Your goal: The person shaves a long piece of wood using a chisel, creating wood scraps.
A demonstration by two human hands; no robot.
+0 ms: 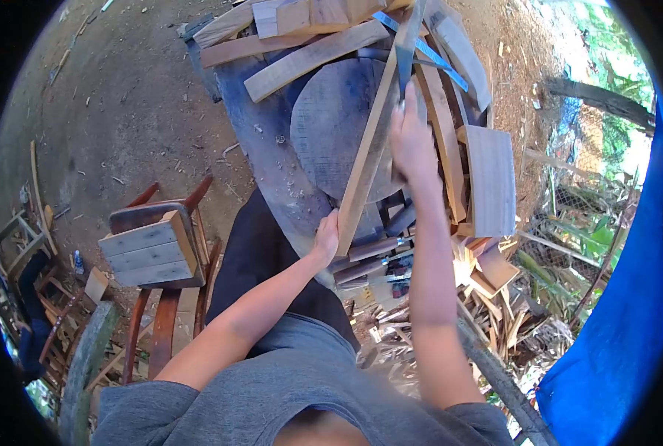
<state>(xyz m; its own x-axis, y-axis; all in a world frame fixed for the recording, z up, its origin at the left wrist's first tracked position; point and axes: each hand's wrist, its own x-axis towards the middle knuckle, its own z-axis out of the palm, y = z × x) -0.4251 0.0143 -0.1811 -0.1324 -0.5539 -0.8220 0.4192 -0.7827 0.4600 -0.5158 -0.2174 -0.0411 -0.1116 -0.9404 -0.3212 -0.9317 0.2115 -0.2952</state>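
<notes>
A long narrow wood strip (368, 152) lies slanted over the round wooden disc (331, 123) on the worktable (272, 149). The fingers of my left hand (327, 236) are closed on the strip's near end. Farther up, my right hand (413, 137) is closed round the handle of a bladed tool (404, 63), whose blade lies along the strip's far part. The kind of tool is hard to make out. A blue ruler (439, 63) passes beneath the strip near its far end.
Wood boards (316, 59) ring the table's far side, with a wide block (491, 182) at the right. Several dark-handled tools (368, 260) lie at the near edge. A chair (164, 312) holding a plank box (153, 249) stands left. Scraps (509, 320) and a blue tarp (613, 334) are right.
</notes>
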